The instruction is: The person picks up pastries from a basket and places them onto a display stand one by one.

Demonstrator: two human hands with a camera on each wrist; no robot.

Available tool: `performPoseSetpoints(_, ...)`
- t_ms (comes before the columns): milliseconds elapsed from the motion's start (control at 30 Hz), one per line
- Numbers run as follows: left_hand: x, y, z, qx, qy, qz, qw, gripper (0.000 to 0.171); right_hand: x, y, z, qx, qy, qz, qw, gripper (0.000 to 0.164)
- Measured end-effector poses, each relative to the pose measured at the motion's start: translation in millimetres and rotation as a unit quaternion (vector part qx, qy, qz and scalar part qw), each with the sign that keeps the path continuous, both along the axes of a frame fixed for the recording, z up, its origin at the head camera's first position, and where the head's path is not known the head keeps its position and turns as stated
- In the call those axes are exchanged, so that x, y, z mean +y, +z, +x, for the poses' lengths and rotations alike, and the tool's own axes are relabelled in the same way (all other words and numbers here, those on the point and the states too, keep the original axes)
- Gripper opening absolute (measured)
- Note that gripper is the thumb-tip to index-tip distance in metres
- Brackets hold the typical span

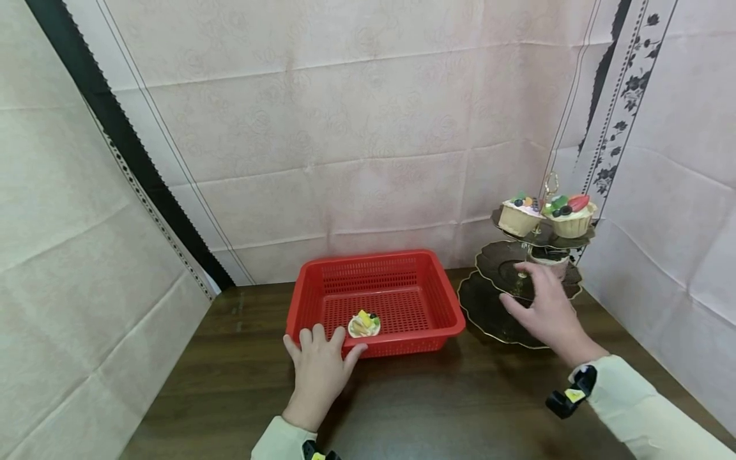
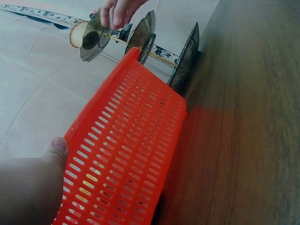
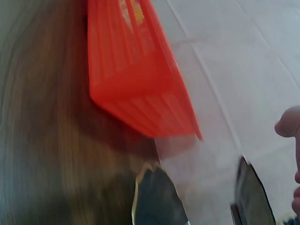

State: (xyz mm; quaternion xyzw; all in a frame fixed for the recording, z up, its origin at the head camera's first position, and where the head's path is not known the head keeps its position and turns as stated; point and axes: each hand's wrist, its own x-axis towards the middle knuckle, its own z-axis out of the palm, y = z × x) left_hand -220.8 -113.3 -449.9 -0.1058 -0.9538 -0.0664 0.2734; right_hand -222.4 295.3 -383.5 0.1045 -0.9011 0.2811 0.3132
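Observation:
My left hand [image 1: 319, 370] grips the front rim of a red plastic basket [image 1: 443, 297], fingertips over the edge. In the left wrist view, the thumb [image 2: 57, 149] lies at the rim. A fruit-topped cream cupcake [image 1: 365, 324] sits inside the basket. My right hand [image 1: 549, 313] reaches in at the middle tier of a three-tier cake stand [image 1: 489, 313], thumb and forefinger spread with nothing between them. Just behind its fingers, a cupcake [image 1: 556, 262] stands on that tier, partly hidden. On the top tier are a cupcake with berries [image 1: 519, 217] and a cupcake with a strawberry [image 1: 570, 218].
Basket and stand are side by side on a dark wooden table [image 1: 402, 402], the stand to the right. Pale patterned cloth [image 1: 345, 128] hangs behind and along both sides. The stand's scalloped tiers [image 3: 158, 199] jut out near the basket's right end.

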Motion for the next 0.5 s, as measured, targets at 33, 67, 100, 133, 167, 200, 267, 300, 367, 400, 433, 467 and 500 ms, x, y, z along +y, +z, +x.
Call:
performPoseSetpoints(33,-0.1,-0.2,-0.1,0.001,0.000,0.000,1.0000,0.057,-5.5,-1.6,-2.6,-0.004,0.011,-0.001,1.000,0.060)
performPoseSetpoints(67,-0.2,-0.5,-0.2,0.002,0.000,0.000,1.0000,0.057,-11.2,-3.2,-5.2,-0.008,0.022,-0.003,1.000,0.060)
performPoseSetpoints(100,-0.3,-0.7,-0.4,0.003,-0.001,-0.001,1.0000,0.057,-17.2,-4.5,-7.5,-0.014,0.033,-0.005,0.999,0.060)
performPoseSetpoints(133,-0.5,-1.0,-0.4,0.005,-0.001,-0.001,1.0000,0.057,-23.7,-5.9,-10.1,-0.022,0.044,-0.008,0.999,0.059)
performPoseSetpoints(167,-0.6,-1.3,-0.5,0.005,-0.001,0.000,1.0000,0.057,-30.0,-7.6,-12.8,-0.030,0.053,-0.011,0.998,0.059)
performPoseSetpoints(200,-0.6,-1.6,-0.5,0.006,-0.002,0.000,1.0000,0.057,-36.4,-8.7,-15.1,-0.039,0.061,-0.014,0.997,0.059)
performPoseSetpoints(267,-0.5,-1.5,-0.4,0.006,-0.001,0.000,1.0000,0.057,-50.1,-10.5,-19.9,-0.057,0.077,-0.020,0.995,0.059)
performPoseSetpoints(300,-0.5,-1.4,-0.4,0.006,-0.001,0.000,1.0000,0.057,-56.8,-11.4,-22.8,-0.066,0.086,-0.021,0.994,0.060)
performPoseSetpoints(367,-0.4,-1.6,-0.7,0.006,-0.001,-0.001,1.0000,0.057,-70.6,-12.5,-28.1,-0.085,0.104,-0.024,0.991,0.061)
performPoseSetpoints(400,-0.4,-1.6,-0.8,0.006,-0.001,-0.001,1.0000,0.057,-77.4,-12.7,-30.6,-0.095,0.113,-0.024,0.989,0.063)
performPoseSetpoints(433,-0.3,-1.5,-0.8,0.006,-0.001,-0.001,1.0000,0.056,-84.2,-12.8,-33.2,-0.107,0.122,-0.024,0.986,0.064)
performPoseSetpoints(467,-0.2,-1.5,-0.9,0.006,-0.001,-0.001,1.0000,0.056,-91.0,-12.9,-35.7,-0.122,0.128,-0.023,0.984,0.066)
performPoseSetpoints(500,0.0,-1.4,-0.8,0.006,-0.002,-0.001,1.0000,0.056,-97.8,-12.6,-38.4,-0.137,0.135,-0.024,0.981,0.068)
